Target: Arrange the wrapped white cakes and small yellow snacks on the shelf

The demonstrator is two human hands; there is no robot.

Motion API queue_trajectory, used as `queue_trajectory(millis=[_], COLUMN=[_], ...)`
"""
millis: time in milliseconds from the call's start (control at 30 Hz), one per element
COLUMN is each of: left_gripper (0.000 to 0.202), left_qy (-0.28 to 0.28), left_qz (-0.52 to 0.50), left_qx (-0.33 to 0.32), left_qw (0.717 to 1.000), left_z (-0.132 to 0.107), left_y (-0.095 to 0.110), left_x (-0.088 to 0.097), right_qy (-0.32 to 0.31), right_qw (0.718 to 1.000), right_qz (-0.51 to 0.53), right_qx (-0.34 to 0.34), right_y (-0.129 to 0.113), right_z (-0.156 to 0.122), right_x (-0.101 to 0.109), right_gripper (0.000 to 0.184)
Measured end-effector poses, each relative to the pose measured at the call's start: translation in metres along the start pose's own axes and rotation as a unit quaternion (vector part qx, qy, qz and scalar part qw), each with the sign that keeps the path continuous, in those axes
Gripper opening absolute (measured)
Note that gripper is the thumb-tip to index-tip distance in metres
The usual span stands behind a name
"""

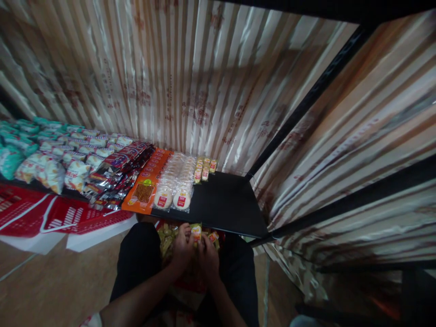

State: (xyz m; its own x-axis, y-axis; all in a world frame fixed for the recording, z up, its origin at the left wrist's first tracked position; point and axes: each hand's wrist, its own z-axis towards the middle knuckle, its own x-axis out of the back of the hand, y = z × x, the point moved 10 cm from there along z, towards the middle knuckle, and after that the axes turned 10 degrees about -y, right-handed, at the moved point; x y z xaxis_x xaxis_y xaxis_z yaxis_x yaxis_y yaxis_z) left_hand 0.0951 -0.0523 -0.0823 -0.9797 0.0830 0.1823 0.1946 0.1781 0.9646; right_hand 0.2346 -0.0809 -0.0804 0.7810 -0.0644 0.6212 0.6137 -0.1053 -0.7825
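Observation:
My left hand (181,251) and my right hand (208,259) are together low in the view, between my knees, over a heap of small snack packets (166,240). The fingers of both hands are curled round a small yellow and red packet (196,231) held upright between them. Just above the hands runs the front edge of a black shelf (225,204). At the back of its bare right part lie a few similar small yellow packets (203,169).
The shelf holds rows of goods: round white cakes in clear wrap (175,181), an orange pack (146,186), dark foil packs (117,172), white and teal bags (47,154). Red shopping baskets (68,218) stand on the wooden floor at left. Striped panels line the back and right.

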Motion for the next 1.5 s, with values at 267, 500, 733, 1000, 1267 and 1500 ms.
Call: queue_trajectory(millis=[267,500,733,1000,1267,1500], left_gripper=[0.017,0.025,0.033,0.037,0.037,0.035], left_qy=[-0.027,-0.011,-0.014,0.001,0.013,0.01], left_qz=[-0.023,0.053,0.104,0.152,0.163,0.189], left_qx=[-0.067,-0.085,-0.078,-0.059,-0.036,-0.034], left_qw=[0.997,0.995,0.991,0.987,0.986,0.981], left_z=[0.012,0.025,0.039,0.056,0.075,0.087], left_y=[0.032,0.058,0.069,0.079,0.081,0.089], left_x=[-0.013,-0.014,-0.021,-0.029,-0.032,-0.036], right_qy=[0.04,0.027,0.039,0.078,0.086,0.106], right_qw=[0.998,0.995,0.992,0.996,0.996,0.993], right_qz=[0.028,0.092,0.115,0.033,0.024,0.054], right_qx=[0.03,0.013,0.029,0.023,-0.003,-0.002], right_y=[-0.016,-0.018,-0.024,-0.029,-0.025,-0.022], right_z=[0.019,0.038,0.055,0.082,0.1,0.114], right_x=[0.031,0.037,0.047,0.062,0.059,0.056], right_gripper=[0.041,0.041,0.047,0.045,0.047,0.046])
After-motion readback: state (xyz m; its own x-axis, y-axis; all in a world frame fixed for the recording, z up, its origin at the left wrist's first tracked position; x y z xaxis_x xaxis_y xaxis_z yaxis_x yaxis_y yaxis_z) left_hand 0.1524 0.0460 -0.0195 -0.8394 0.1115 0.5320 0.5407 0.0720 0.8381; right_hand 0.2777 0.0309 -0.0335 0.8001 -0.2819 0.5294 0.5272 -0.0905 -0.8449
